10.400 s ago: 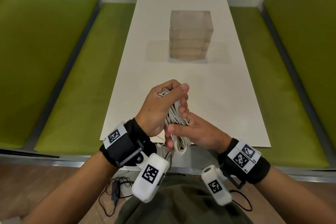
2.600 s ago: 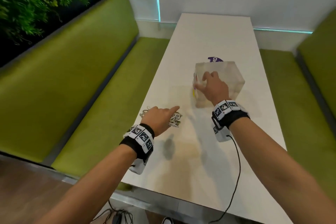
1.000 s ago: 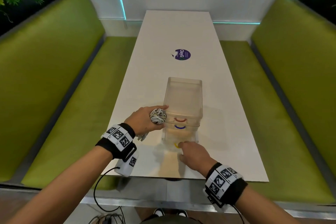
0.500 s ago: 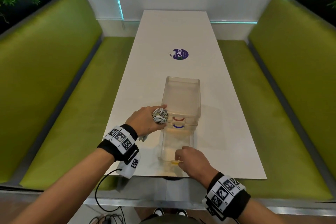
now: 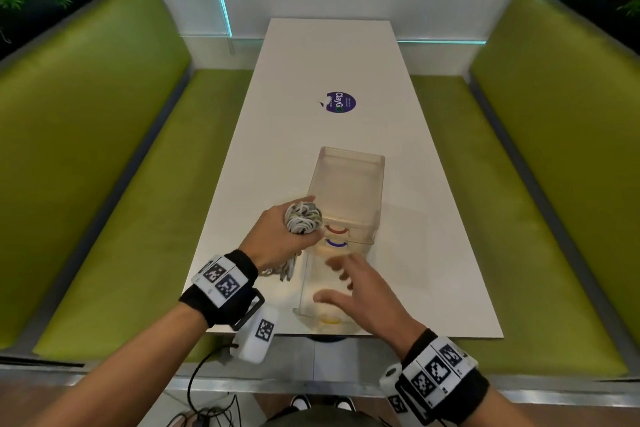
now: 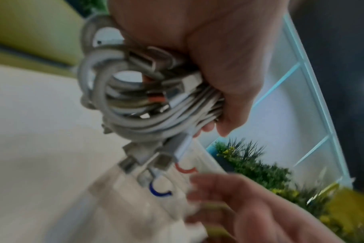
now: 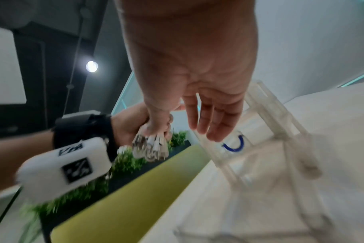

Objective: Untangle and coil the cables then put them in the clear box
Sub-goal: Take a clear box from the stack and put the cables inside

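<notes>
Head view: left hand (image 5: 277,239) grips one cable coil (image 5: 303,218); right hand (image 5: 360,298), fingers spread, over one clear box (image 5: 346,177).

Clear drawer box (image 5: 347,180) stands on the table (image 5: 433,236) toward its near edge, about midway between the side edges. Bottom drawer (image 5: 313,305) sticks out toward the near edge. Left hand (image 5: 277,239) with coiled cables (image 5: 303,218) is at the box's left front corner (plug ends hanging below the hand). Right hand (image 5: 367,302) is above the drawer. Sticker (image 5: 341,102) lies behind the box, mid-table. Benches (image 5: 114,218) flank both side edges.
</notes>
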The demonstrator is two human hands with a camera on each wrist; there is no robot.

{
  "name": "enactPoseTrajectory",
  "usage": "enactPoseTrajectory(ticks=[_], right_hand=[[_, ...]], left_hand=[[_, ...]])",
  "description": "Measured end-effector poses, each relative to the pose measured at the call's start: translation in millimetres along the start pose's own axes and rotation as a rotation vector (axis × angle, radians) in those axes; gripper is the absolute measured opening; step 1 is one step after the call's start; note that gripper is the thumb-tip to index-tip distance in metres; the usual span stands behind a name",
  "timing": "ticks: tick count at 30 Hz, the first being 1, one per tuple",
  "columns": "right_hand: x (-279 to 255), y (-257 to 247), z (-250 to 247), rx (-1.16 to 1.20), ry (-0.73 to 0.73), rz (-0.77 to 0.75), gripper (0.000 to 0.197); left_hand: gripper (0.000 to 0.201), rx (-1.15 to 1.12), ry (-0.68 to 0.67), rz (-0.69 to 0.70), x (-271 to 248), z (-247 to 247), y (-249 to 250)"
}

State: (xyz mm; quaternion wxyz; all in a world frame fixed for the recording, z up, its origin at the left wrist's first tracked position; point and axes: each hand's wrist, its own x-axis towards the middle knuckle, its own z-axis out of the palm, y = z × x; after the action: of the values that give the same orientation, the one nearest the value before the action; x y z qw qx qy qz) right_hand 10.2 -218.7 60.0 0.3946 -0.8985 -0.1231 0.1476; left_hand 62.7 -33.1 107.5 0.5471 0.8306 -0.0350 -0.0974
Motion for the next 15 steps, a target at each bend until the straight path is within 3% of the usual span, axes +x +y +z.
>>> enactPoseTrajectory(ticks=[3,6,8,12,15], right_hand=[[2.3,-25.6,-11.2,0.332,0.041,-0.045,0.075],[9.7,-47.7,-13.0,0.54,-0.063,-0.095,0.066],[13.8,-53.6,-12.9,0.612,-0.046,-0.102,0.064],[19.6,-55.8,-13.0,0.633,-0.016,-0.109,0.05],[23.0,-54.4,-11.7,0.648,0.079,-0.122,0.042]], left_hand=[[0.033,-0.303,0.056,-0.022,-16.2,5.1,10.7],[0.017,-0.617,0.133,-0.05,-24.7,17.7,23.5],[0.018,-0.76,0.172,-0.087,-25.1,25.1,27.8],[0.044,-0.904,0.114,-0.139,-18.9,27.3,22.9],[0.042,-0.8,0.076,-0.066,-18.1,30.0,23.1]])
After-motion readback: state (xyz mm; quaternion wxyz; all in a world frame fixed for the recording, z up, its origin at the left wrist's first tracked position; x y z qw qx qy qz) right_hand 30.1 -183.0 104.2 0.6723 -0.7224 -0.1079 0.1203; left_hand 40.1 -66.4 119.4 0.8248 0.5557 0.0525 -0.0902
